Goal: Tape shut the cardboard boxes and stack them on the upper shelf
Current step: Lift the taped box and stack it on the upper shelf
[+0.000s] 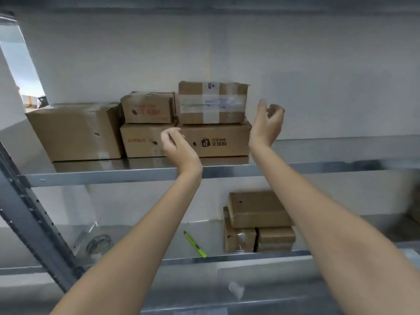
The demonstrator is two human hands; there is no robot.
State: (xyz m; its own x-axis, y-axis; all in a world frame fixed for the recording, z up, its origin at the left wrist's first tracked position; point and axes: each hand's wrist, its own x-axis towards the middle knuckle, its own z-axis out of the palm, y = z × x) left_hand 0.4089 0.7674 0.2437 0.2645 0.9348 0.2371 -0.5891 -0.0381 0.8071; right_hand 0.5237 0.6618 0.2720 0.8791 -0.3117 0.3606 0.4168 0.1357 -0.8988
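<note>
A: Left hand (179, 147) hovering in front of the two lower boxes, fingers loosely curled, gripping nothing. Right hand (268, 123) lifting just beside the right end of the stack, thumb up, fingers bent in, also grasping nothing.

B: So both released. Touching cardboard at all?

A: Hard telling for the left; lying over the seam between the red-printed box (142, 140) and the logo box (218, 140), contact unclear. Right one standing apart from the taped box (212, 103).

B: And sitting where, those boxes?

A: All on the upper shelf (102, 175): taped box resting on the logo box, a small box (147, 108) resting on the red-printed one, a large box (75, 133) standing to the left, touching or nearly touching that pair.

B: Remaining below?

A: Three brown boxes (256, 221) piling on the lower shelf (159, 261), a green cutter (195, 244) lying near them, what looks like a clear tape roll (98, 243) further left. Sealed or not, impossible judging from here.

B: Risks?

A: Probably the taped box, overhanging slightly and sitting high; brushing it with the right wrist while pulling away, tipping it off the front edge. Also catching the cutter when reaching down, sending it off the lower shelf.
</note>
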